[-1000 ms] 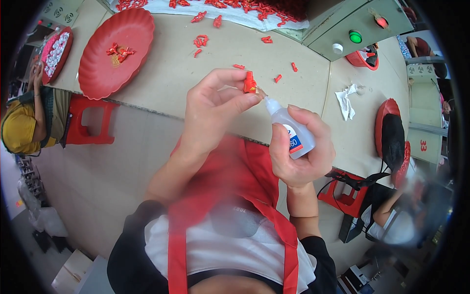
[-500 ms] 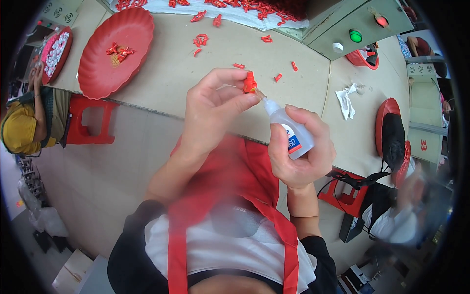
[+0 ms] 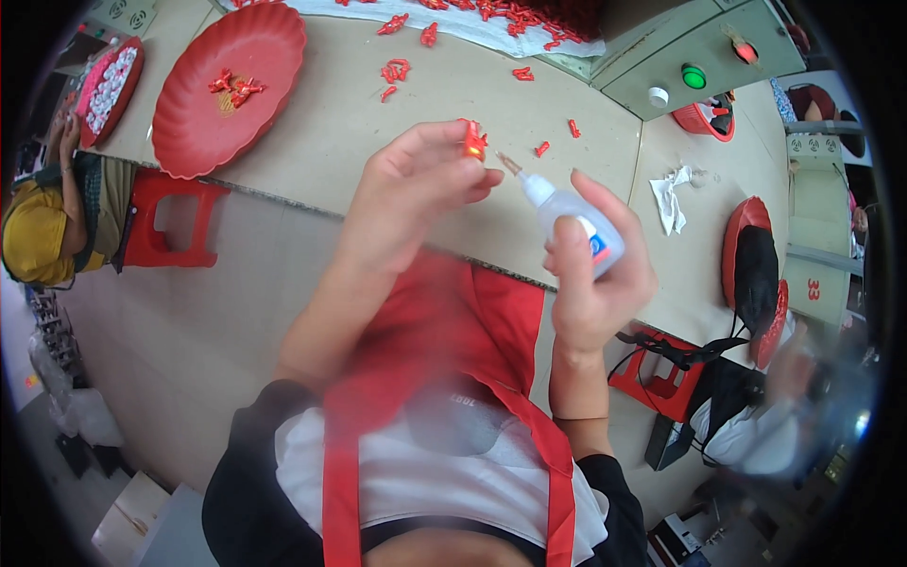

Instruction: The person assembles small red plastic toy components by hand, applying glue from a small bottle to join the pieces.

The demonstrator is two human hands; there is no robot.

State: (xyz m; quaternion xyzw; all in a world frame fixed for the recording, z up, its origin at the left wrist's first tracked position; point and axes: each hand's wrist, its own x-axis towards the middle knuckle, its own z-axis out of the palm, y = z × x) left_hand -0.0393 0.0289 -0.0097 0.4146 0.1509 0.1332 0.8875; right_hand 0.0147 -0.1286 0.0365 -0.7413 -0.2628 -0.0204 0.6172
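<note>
Between the fingertips of my left hand (image 3: 408, 184) is a small glossy red figurine (image 3: 474, 142) with a touch of yellow, held above the table's near edge. My right hand (image 3: 605, 269) is wrapped round a translucent squeeze glue bottle (image 3: 578, 219) with a white cap and a thin brownish tip. That tip points up and left toward the figurine, with a small gap between them. Beyond my hands, loose red pieces (image 3: 395, 70) lie scattered on the table. Two small bits, one a red piece (image 3: 542, 148), lie just beyond the bottle tip.
A scalloped red plate (image 3: 274, 104) with a few red-and-gold figures stands at left. Many red pieces cover a white cloth (image 3: 453, 21) at the back. A control box (image 3: 694, 76) with a green button stands back right, near a crumpled tissue (image 3: 669, 203). Another person (image 3: 42, 227) sits far left.
The glue bottle has drawn back to the right, its tip coming away from the figurine. My left hand has moved slightly left and turned the figurine.
</note>
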